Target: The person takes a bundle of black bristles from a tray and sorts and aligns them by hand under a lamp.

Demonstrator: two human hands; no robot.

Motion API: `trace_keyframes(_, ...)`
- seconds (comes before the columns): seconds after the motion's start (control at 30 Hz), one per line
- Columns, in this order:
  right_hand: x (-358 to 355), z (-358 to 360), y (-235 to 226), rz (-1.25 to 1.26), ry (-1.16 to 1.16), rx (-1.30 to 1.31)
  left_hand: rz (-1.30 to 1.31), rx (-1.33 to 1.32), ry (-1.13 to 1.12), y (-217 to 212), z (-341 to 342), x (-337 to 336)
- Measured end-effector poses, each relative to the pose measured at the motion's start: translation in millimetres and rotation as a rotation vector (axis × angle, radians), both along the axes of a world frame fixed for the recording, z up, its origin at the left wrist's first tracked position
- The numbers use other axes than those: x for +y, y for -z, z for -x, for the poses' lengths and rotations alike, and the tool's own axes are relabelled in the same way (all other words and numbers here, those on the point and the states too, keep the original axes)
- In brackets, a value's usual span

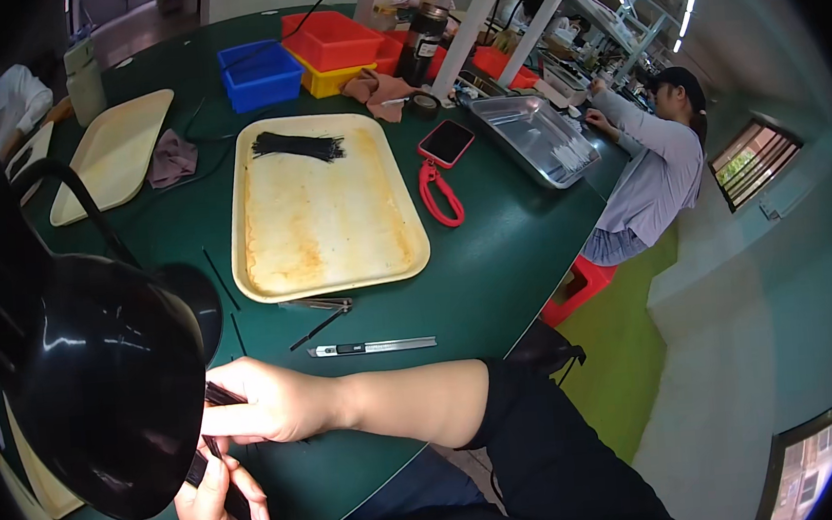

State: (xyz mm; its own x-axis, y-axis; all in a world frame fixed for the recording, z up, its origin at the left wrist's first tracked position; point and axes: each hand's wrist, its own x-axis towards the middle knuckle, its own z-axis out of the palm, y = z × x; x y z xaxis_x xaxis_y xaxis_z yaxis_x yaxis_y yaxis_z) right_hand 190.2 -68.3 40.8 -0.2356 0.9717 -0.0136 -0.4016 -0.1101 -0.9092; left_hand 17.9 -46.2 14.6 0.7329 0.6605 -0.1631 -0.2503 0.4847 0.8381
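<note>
At the lower left, partly behind the black lamp head (108,382), my two hands are close together. My left hand (213,511) is closed around thin black strips (196,469), whose far ends the lamp hides. Just above it, my right hand (269,401) pinches a slim black stick-like piece (219,395); its exact kind cannot be made out. Beyond my right wrist lie a silver utility knife (374,347) and a small metal clipper-like tool (327,304) with a black strip beside it. A bundle of thin black strips (298,147) rests on the cream tray (335,217).
Loose black strips (221,278) lie beside the lamp. Right of the tray is a phone (447,144) with a red strap, then a metal tray (539,143). Blue (261,77) and red bins (332,40) stand at the back. A co-worker (658,163) sits at the far right.
</note>
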Motion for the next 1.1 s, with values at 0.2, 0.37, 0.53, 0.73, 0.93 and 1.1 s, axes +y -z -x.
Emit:
trace_keyframes(0.2, -2.5, -1.6, -3.4, -0.163, -0.009, -0.157, 0.081, -0.033, -0.053, 7.6, 6.1, 3.1)
trace_keyframes(0.37, -0.8, 0.8, 2.4, -0.184, 0.033, -0.168, 0.062, 0.020, -0.070, 5.0, 0.8, -0.3)
trace_keyframes(0.53, 0.2, -1.3, 2.8, -0.186, 0.072, -0.234, 0.045, 0.071, -0.138, -1.5, -6.7, -4.3)
trace_keyframes(0.73, -0.4, -0.6, 4.1, -0.181, 0.112, -0.254, -0.014, 0.084, -0.056, 3.6, -2.1, 0.5)
trace_keyframes(0.93, 1.6, 2.1, 5.2, -0.001, 0.038, 0.031, 0.004, 0.110, -0.086, -2.0, -3.4, -1.6)
trace_keyframes(1.1, 1.6, -1.9, 5.1, 0.096, -0.065, 0.036, 0.033, 0.074, -0.061, -2.3, -5.9, -1.2)
